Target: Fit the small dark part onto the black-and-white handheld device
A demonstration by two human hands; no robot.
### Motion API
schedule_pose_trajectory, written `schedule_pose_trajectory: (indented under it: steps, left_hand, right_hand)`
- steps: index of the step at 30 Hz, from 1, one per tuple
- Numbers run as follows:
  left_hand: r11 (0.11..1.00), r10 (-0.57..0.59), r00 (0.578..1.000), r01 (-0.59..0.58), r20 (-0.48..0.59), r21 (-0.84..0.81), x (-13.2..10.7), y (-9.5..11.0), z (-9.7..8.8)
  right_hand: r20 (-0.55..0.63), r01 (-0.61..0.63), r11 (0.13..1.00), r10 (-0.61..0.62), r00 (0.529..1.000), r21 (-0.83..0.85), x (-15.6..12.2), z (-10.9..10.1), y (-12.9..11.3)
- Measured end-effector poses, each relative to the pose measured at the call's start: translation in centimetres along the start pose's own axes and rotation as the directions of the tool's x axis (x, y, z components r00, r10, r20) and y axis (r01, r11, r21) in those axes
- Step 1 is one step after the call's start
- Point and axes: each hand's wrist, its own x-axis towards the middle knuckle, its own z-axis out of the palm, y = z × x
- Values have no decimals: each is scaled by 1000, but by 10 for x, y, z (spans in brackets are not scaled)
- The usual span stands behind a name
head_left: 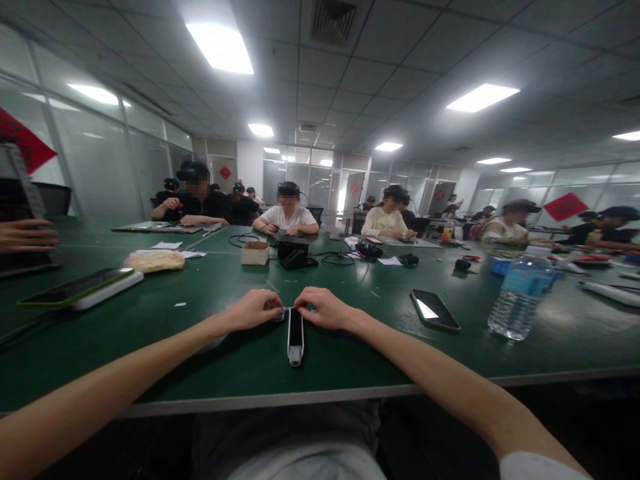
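A long, narrow white device with a black strip along its top (pixel 295 327) and a grey tip towards me lies on the green table (pixel 350 360), pointing at the table's near edge. I cannot make out its exact kind. My right hand (pixel 323 308) has its fingers curled and pinched at the device's far end, on its right side. Just left of that end, my left hand (pixel 256 309) is closed, its fingertips on a small shiny, greyish piece (pixel 279 315) that is mostly hidden.
To the right are a phone (pixel 434 309) and a water bottle (pixel 520 297). A green-edged phone (pixel 75 288) on a white block lies left. Further off stand a small box (pixel 255 253), a black stand (pixel 295 253) and cables. Several people sit around the table.
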Motion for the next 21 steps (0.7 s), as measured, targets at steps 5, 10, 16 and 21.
schedule_pose_trajectory:
  steps: [5,10,16,21]
  left_hand:
    - [1000,13,1000,-13,-10,13,0,0,-1]
    - [999,-18,1000,17,-20,-27,-1,2,-1]
    - [1000,-14,1000,14,11,-18,-1,2,0]
    - [1000,-11,1000,11,18,-28,-1,0,1]
  right_hand:
    - [-8,2,1000,-2,1000,0,0,1,0]
    - [-16,13,1000,-13,1000,-15,-1,1,0]
    - [8,2,1000,-2,1000,-14,0,-2,-2]
    - [5,3,1000,-3,1000,-20,-1,-1,-2]
